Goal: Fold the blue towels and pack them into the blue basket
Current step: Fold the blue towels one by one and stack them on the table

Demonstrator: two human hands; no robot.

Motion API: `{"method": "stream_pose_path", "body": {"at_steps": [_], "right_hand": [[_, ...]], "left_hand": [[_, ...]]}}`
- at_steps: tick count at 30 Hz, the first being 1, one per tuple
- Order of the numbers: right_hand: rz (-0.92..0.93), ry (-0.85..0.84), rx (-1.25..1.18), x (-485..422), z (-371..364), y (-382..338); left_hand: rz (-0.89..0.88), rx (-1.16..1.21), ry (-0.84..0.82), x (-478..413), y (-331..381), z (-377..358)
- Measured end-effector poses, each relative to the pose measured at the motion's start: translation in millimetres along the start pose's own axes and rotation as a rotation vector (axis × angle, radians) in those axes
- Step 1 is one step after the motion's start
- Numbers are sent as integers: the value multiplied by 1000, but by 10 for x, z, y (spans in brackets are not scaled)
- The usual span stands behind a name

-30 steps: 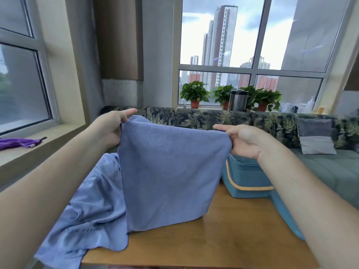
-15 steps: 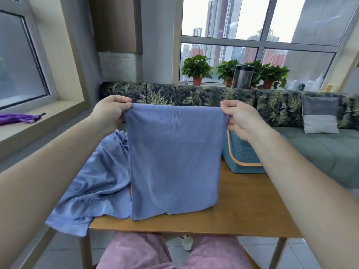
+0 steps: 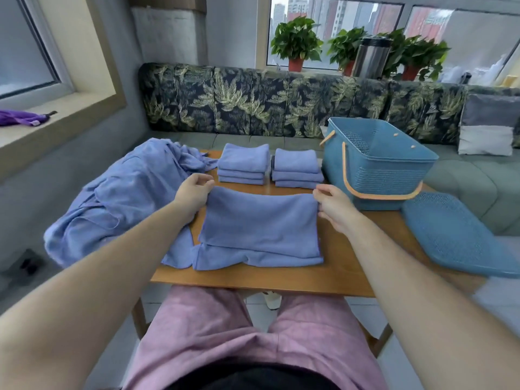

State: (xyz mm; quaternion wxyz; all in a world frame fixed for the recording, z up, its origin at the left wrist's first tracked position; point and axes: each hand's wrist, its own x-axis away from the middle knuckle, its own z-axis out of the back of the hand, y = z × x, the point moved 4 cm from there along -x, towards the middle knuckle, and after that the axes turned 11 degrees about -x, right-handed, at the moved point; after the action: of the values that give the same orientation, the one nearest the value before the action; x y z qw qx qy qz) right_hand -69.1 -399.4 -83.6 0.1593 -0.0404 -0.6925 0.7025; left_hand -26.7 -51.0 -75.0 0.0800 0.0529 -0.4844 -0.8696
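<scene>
A blue towel (image 3: 259,229), folded over once, lies flat on the wooden table (image 3: 337,266) in front of me. My left hand (image 3: 194,195) pinches its far left corner and my right hand (image 3: 332,205) pinches its far right corner. Behind it stand two stacks of folded blue towels, the left stack (image 3: 243,164) and the right stack (image 3: 297,168). The blue basket (image 3: 377,170) with an orange handle stands at the table's right, open and with nothing visible inside.
A crumpled blue sheet (image 3: 123,198) covers the table's left end and hangs over its edge. The basket's blue lid (image 3: 455,235) lies at the right, overhanging the table. A leaf-patterned sofa (image 3: 281,102) runs behind the table.
The towel, held up in the air by both hands, has come down and now lies folded on the table. The view has tilted down, revealing the two stacks.
</scene>
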Motion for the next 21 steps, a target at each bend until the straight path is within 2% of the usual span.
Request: {"method": "stream_pose_path", "body": {"at_steps": [2,9,13,16,21], "right_hand": [[-56,-48,43,-20,26,282],[-28,-138,278,242,127,501],[12,-177,315,315,64,533],[65,-174,288,357,39,413],[161,-115,100,314,85,-161]], "left_hand": [[47,25,-77,62,-170,-111],[28,-277,-230,227,-557,-136],[31,-324,-223,262,-569,-190],[-31,-198,-148,252,-424,-141],[-146,85,-43,223,123,177]]}}
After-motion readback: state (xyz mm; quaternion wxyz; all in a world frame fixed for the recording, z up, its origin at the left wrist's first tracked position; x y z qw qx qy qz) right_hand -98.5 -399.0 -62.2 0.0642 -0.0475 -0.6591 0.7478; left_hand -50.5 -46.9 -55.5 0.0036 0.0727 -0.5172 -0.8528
